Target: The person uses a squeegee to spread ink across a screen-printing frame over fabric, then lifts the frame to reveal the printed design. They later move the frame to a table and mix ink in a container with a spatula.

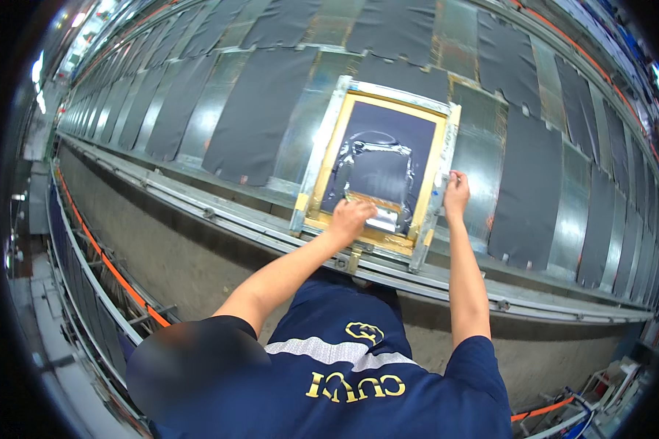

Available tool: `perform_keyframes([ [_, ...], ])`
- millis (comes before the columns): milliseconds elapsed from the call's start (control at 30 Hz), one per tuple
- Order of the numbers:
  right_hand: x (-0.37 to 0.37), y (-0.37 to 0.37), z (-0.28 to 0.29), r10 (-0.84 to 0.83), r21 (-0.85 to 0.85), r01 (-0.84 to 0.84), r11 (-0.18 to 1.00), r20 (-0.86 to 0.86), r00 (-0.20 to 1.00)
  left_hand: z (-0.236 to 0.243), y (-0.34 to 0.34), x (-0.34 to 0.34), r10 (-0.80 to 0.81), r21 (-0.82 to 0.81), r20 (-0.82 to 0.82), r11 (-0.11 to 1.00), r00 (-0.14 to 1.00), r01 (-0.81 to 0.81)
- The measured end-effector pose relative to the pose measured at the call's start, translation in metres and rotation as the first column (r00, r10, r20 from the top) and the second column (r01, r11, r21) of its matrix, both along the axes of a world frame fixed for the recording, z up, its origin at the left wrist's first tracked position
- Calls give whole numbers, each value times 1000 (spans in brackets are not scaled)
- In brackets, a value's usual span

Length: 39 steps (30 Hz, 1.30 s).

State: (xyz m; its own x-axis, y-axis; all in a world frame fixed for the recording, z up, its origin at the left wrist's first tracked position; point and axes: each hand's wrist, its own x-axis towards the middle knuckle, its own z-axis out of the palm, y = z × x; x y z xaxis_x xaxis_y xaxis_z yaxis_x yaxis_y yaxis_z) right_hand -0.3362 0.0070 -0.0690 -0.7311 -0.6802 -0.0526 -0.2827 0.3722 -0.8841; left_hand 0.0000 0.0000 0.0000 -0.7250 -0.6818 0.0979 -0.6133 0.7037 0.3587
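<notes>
Squeegee [379, 219] at near edge of frame [328, 124], on bench [483, 157], over dark cloth. Left hand [350, 218] closed on squeegee; right hand [456, 192] pinching frame's right rail. Best done with even pressure, straight pull, frame pinned flat. Beyond frame, more cloth panels [256, 117] in rows.

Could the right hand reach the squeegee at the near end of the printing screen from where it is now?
Probably yes: the right hand grips the screen frame, close beside the squeegee, with only open mesh between; the left hand already holds it.
</notes>
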Motion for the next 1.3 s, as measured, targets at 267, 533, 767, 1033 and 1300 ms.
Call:
perform_keyframes([
  [267,114,-64,68,-12,-112,-1,994,-114,993,41,-15,102,63,76,-135,996,989,-53],
  [533,401,-195,64,12,-235,-22,972,-44,999,54,-153,358,150,53,-35,988,988,-148],
  [767,474,-223,50,5,-82,-12,997,-83,997,33,-166,470,162,41,-84,986,983,-159],
  [1033,473,-228,38,-40,26,43,999,-105,994,12,-249,441,136,58,19,989,990,-137],
  [1300,477,-229,35,-45,-27,43,999,-79,996,18,-363,379,178,-78,10,981,984,-176],
])
